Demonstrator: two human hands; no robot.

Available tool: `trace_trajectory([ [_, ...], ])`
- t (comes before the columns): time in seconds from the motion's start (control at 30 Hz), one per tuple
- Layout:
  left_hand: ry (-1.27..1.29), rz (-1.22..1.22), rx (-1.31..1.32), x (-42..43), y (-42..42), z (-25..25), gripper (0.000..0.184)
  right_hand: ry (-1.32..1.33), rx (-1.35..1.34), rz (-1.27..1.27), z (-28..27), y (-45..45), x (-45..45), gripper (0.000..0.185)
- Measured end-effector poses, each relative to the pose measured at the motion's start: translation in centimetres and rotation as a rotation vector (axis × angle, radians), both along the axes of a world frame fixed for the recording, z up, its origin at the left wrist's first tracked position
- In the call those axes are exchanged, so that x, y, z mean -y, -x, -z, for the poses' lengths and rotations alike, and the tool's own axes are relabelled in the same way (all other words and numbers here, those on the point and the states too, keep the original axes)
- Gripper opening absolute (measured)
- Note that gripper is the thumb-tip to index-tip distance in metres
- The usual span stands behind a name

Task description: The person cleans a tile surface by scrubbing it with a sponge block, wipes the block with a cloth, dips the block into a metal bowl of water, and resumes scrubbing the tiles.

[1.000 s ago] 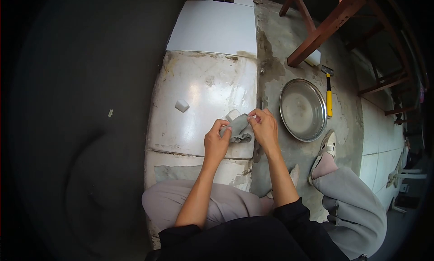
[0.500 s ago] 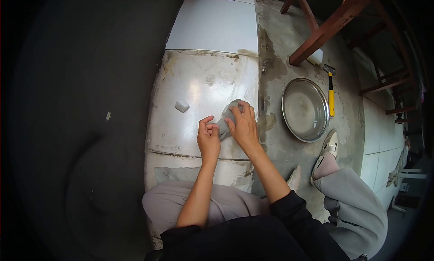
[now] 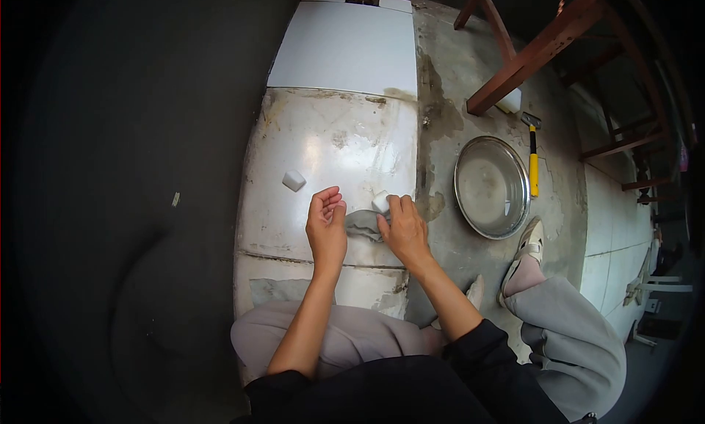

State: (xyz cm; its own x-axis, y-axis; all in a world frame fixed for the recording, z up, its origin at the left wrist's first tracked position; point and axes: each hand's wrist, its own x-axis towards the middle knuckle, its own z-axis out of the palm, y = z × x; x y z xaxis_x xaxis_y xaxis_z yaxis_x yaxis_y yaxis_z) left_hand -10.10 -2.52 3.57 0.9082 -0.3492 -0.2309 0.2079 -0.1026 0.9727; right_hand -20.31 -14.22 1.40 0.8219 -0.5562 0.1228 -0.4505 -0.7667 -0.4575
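My right hand (image 3: 406,233) is closed on a small white block (image 3: 380,201), its fingertips at the block's right side. Below the block, a crumpled grey cloth (image 3: 363,225) lies on the stained white slab (image 3: 294,222), its right end beside my right thumb. My left hand (image 3: 327,226) is held just left of the cloth, apart from it, with loosely curled fingers and nothing visible in them. A second white block (image 3: 294,179) rests on the slab, up and left of my left hand. My right palm is hidden.
A metal basin (image 3: 490,189) of water stands on the concrete floor to the right. Beside it lies a scraper (image 3: 533,156) with a yellow and black handle. Wooden legs (image 3: 525,57) rise behind. A cleaner white panel (image 3: 345,46) adjoins the slab's far end.
My left hand has let go of the grey cloth and moved left. My right hand has come nearer with the white block, and the cloth has dropped lower onto the slab.
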Motion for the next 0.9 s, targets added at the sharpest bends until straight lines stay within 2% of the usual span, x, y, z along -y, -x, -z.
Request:
trace_trajectory([
  [0.1,-0.038,0.089,0.101,1.1,-2.7,-0.1,0.022,0.027,0.031,0.014,-0.3,-0.6,0.7,0.033],
  [0.23,-0.071,0.065,0.153,1.1,-4.4,1.7,0.02,-0.003,0.037,0.131,-0.3,-2.3,2.2,0.035],
  [0.37,-0.094,0.073,0.069,0.7,-4.7,4.2,0.02,0.025,0.072,0.172,1.2,-2.7,2.2,0.037],
  [0.67,-0.028,0.044,-0.025,1.0,-5.3,4.6,0.02,0.087,0.136,0.145,1.7,-2.5,1.1,0.038],
  [0.9,-0.011,0.039,-0.098,0.4,-5.8,3.9,0.021,0.214,0.152,0.199,2.7,-11.1,11.4,0.043],
])
